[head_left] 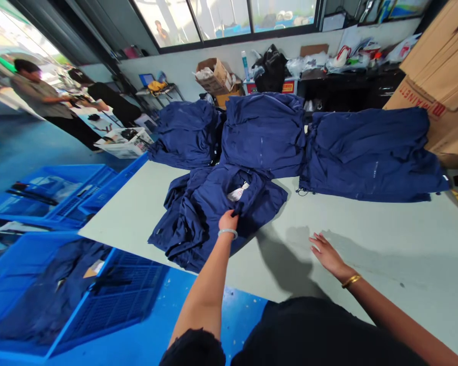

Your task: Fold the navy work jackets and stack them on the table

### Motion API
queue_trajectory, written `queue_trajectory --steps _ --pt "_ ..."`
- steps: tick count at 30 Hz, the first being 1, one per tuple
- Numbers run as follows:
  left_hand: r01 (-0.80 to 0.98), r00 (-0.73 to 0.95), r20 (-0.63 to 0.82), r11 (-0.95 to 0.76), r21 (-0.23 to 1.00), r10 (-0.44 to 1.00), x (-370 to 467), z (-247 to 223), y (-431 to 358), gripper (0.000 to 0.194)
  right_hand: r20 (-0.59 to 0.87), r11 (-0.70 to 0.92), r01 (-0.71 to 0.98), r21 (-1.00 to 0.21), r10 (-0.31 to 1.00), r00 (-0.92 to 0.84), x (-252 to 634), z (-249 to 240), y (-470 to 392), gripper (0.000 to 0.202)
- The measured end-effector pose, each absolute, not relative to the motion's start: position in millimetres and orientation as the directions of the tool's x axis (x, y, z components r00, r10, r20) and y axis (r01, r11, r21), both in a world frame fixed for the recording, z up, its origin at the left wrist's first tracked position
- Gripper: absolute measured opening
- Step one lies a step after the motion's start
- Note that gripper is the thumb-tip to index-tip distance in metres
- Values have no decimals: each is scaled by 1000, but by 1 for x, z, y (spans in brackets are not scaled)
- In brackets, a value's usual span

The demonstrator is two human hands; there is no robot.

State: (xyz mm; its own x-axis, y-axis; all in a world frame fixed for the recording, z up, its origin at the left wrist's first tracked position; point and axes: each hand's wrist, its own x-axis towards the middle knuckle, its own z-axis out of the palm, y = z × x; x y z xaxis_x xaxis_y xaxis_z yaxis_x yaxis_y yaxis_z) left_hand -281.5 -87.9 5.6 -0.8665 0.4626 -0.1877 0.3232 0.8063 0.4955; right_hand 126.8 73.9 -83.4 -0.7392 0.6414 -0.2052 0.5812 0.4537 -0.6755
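Observation:
A crumpled navy jacket [213,198] lies near the left edge of the pale table [370,239], its collar spread around a white label [238,192]. My left hand [228,221], with a pale bangle at the wrist, is closed on the jacket's fabric just below the collar. My right hand [327,255], with a gold bracelet, hovers above or rests on the tabletop, fingers stretched and nothing in them. Behind the jacket stand stacks of navy garments: a left stack [187,133], a middle stack [263,136] and a right stack [366,152].
Left of the table, a blue crate [87,300] holds navy garments, with another blue crate [95,190] behind it. Cardboard boxes [438,76] rise at the back right. Two people stand at the far left by a white basket [125,145].

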Motion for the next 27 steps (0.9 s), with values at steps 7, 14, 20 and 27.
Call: queue_trajectory --steps 7,14,20,27 --pt "498 -518 -226 505 705 825 -81 -20 -67 21 -431 -182 411 -893 601 -672 48 -22 58 61" --pt "373 -81 -242 254 892 967 -18 -26 -94 31 -359 302 591 -748 564 -743 75 -32 65 48" --pt "702 -505 -63 452 551 861 -111 16 -113 52 -314 476 778 -410 727 -610 161 -32 121 49" --pt "927 -323 -356 369 68 877 -140 5 -102 76 -224 492 861 -128 832 -508 255 10 215 46"
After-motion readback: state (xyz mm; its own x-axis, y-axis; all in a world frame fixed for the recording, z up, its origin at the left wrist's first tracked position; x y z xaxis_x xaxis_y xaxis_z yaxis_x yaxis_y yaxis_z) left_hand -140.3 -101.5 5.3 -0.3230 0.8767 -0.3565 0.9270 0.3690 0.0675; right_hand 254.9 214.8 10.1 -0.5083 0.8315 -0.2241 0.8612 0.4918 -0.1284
